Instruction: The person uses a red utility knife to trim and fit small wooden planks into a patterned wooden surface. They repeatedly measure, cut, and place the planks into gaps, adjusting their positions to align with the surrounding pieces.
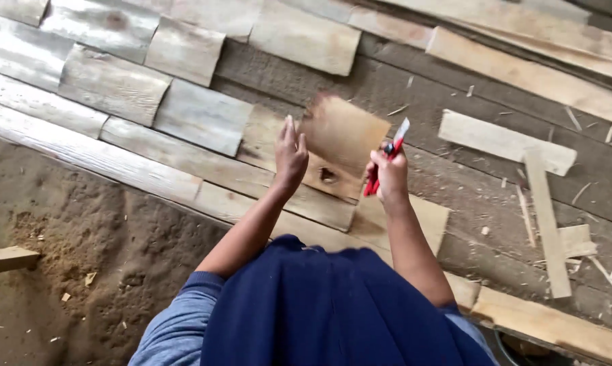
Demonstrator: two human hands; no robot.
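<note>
Shingle [343, 139], loose, above the laid shingle rows [116, 81]; left hand [290, 154] flat, fingers together; right hand [389, 177] pinching red utility knife [386, 159]; most boards still bare.

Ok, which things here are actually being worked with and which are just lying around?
In use:
- wooden shingle, left hand against it
- red-handled knife in right hand
- laid shingle rows

Lying about:
- crossed offcuts
- wood shavings
- loose sawdust

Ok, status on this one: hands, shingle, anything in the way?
Left hand open, flat beside wooden shingle. Right hand gripping red-handled tool. Wood scraps lie to the right.
</note>
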